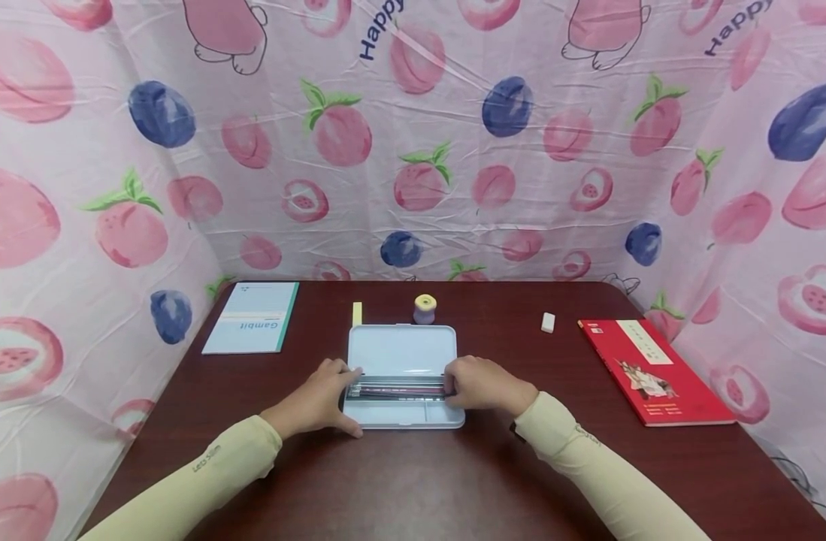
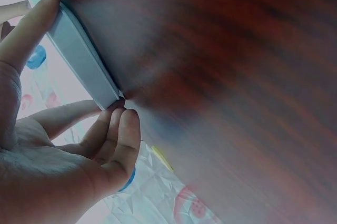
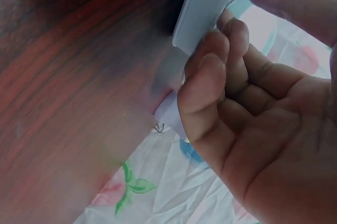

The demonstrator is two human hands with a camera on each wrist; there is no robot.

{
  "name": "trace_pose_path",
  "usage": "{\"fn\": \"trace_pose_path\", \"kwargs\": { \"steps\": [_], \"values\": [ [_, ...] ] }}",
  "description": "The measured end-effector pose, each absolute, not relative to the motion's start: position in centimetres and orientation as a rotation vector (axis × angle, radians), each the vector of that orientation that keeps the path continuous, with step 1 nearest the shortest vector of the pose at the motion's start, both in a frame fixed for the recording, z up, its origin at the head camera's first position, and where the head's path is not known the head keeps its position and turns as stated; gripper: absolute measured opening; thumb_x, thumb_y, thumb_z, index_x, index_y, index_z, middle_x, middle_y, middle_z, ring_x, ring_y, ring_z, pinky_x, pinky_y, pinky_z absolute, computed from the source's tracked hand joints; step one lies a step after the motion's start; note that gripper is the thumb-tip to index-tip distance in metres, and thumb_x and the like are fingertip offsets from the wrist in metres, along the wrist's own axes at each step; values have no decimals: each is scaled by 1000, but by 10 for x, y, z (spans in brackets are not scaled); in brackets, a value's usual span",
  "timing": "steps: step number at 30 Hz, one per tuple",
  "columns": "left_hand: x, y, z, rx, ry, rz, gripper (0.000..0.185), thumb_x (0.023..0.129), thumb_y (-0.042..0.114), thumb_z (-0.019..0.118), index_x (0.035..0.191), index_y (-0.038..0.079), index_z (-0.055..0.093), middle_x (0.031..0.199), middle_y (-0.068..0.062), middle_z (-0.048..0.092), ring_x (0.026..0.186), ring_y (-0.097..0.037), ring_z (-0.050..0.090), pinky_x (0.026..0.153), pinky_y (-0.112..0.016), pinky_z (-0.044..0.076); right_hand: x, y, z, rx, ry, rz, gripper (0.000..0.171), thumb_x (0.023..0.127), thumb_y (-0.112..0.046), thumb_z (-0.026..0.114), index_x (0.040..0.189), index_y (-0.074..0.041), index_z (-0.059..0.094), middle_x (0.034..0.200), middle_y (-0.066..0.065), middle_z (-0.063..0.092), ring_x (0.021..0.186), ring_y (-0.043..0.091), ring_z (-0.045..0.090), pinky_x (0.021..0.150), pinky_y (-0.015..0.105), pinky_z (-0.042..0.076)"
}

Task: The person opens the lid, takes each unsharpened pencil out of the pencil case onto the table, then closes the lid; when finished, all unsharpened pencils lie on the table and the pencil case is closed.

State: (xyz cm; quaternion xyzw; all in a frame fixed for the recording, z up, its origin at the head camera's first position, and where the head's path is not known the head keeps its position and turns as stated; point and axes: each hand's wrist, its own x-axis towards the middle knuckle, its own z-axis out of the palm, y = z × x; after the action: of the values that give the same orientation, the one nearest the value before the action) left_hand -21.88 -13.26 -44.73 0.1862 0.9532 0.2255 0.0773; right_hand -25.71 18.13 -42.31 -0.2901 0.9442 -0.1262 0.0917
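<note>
A white pencil case (image 1: 402, 349) lies open in front of me, lid tipped back. Several pencils (image 1: 399, 391) lie lengthwise in its rear part. My left hand (image 1: 318, 402) holds the case's left end, thumb at the front corner and fingers at the back. In the left wrist view, the thumb and fingers (image 2: 129, 124) span that end wall. My right hand (image 1: 483, 383) is at the right end, thumb and index finger at the pencils' ends, which they hide. In the right wrist view its other fingers (image 3: 202, 79) curl beside the case wall (image 3: 205, 11).
Behind the case stand a small yellow-and-purple object (image 1: 425, 309) and a yellow strip (image 1: 357, 313). A white eraser (image 1: 548, 322) lies at the back right. A red book (image 1: 656, 376) is on the right, a pale notebook (image 1: 252, 318) at the back left. Fruit-patterned cloth (image 1: 453, 150) surrounds the table.
</note>
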Motion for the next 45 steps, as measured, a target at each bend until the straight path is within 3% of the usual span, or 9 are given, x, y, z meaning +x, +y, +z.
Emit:
{"fn": "trace_pose_path", "kwargs": {
  "steps": [10,20,29,36,45],
  "values": [
    [-220,-133,-449,544,2850,676,107,65,43,103,154,7,57,131,-11,61,119,-23,50,102,-42,54,-268,187,-423,-911,2638,-518,15,87,-11,85,85,-8,71,67,-4,59,61,5,50,59,21,46],
    [-219,-133,-449,554,2848,686,108,65,43,103,154,6,56,131,-12,61,119,-24,50,102,-42,54,-264,186,-422,-890,2720,-514,21,84,-13,90,77,-16,71,63,-6,56,59,6,47,56,22,41],
    [-218,-134,-448,557,2852,685,108,65,44,103,154,7,56,132,-12,61,119,-24,50,103,-43,54,-260,188,-422,-908,2823,-478,17,82,-21,94,76,-22,77,65,-12,63,62,7,54,59,24,47],
    [-218,-134,-449,559,2855,679,106,66,44,103,154,7,57,131,-12,62,119,-24,51,102,-43,55,-257,194,-422,-961,2877,-471,9,84,-21,92,85,-20,84,75,-13,73,65,2,58,65,22,53],
    [-217,-135,-449,587,2862,700,106,66,42,103,153,4,57,131,-13,62,117,-24,51,102,-43,53,-255,210,-419,-1074,2999,-395,10,83,-21,93,89,-19,85,79,-11,76,69,-2,59,67,22,54]
  ]
}}
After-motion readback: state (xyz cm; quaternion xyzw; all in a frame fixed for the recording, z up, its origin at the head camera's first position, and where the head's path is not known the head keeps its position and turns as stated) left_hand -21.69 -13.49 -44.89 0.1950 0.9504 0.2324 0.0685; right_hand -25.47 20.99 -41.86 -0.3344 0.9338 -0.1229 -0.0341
